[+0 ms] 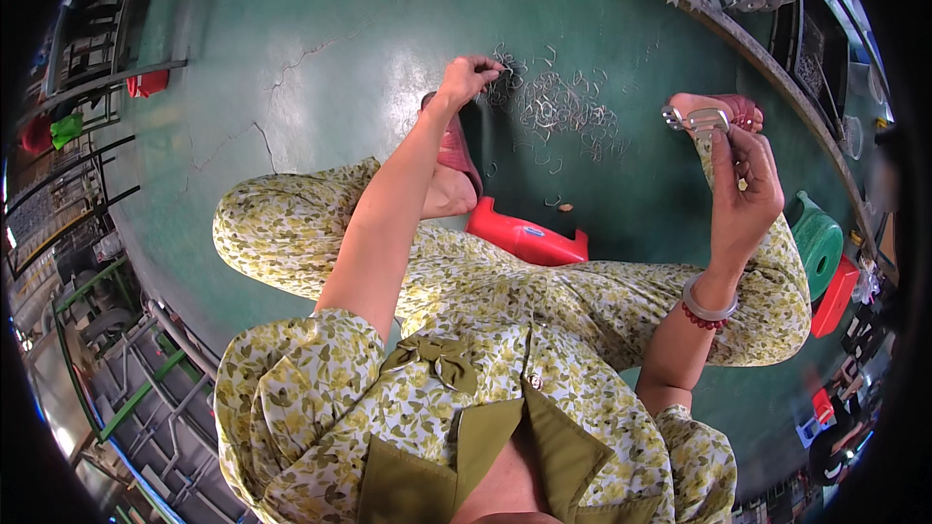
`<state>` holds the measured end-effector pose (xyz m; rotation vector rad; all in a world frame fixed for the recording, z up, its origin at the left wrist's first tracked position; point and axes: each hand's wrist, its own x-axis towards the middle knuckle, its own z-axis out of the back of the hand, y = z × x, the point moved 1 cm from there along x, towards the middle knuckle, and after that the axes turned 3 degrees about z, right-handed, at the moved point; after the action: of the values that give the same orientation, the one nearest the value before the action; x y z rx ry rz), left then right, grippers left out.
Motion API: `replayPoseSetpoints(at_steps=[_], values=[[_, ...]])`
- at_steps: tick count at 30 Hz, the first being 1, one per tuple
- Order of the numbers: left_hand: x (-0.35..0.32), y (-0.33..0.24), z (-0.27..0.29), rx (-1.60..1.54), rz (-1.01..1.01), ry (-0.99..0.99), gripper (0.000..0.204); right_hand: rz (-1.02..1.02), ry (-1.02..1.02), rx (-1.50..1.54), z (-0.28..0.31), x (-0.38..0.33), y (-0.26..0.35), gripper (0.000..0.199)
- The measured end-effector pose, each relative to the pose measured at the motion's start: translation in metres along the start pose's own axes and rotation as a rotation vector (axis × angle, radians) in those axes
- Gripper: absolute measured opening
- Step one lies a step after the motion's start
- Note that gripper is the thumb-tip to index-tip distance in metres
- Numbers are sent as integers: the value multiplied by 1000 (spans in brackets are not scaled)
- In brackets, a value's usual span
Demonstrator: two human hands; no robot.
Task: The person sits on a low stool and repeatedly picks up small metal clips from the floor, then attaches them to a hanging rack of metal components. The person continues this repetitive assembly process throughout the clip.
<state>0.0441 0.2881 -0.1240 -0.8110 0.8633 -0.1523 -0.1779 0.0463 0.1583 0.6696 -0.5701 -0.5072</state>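
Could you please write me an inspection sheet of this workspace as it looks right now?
Surface: green floor, cracked and glossy.
Job's things: pile of small wire clips on the floor; stack of clips in hand.
Clutter: red stool under the legs; green stool and red box at right.
Grippers: left hand pinches at the pile's edge; right hand holds the stack up.
Cables: nothing seen.
Surroundings: metal racks at left; workbench with metal parts at upper right.
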Motion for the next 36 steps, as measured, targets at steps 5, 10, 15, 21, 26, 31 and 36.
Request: replayPoseSetpoints(at_steps=[5,10,15,21,26,31,36], values=[[-2,-16,-6,-291,18,89,18,-30,29,-8,3,-1,1,8],[-12,-46,-1,-373,45,252,21,53,-13,16,3,-1,-3,6],[-31,-110,-1,-417,-78,417,19,52,42,-30,4,-3,-6,9],[-9,-120,19,383,-352,-53,26,162,-2,16,2,5,9,7],[17,-22,-9,780,-152,38,20,103,-5,46,-1,6,10,6],[0,13,-37,708,-133,199,20,23,43,-70,-3,2,-2,8],[2,-10,-18,577,-58,-65,32,35,51,-77,9,-1,-2,11]])
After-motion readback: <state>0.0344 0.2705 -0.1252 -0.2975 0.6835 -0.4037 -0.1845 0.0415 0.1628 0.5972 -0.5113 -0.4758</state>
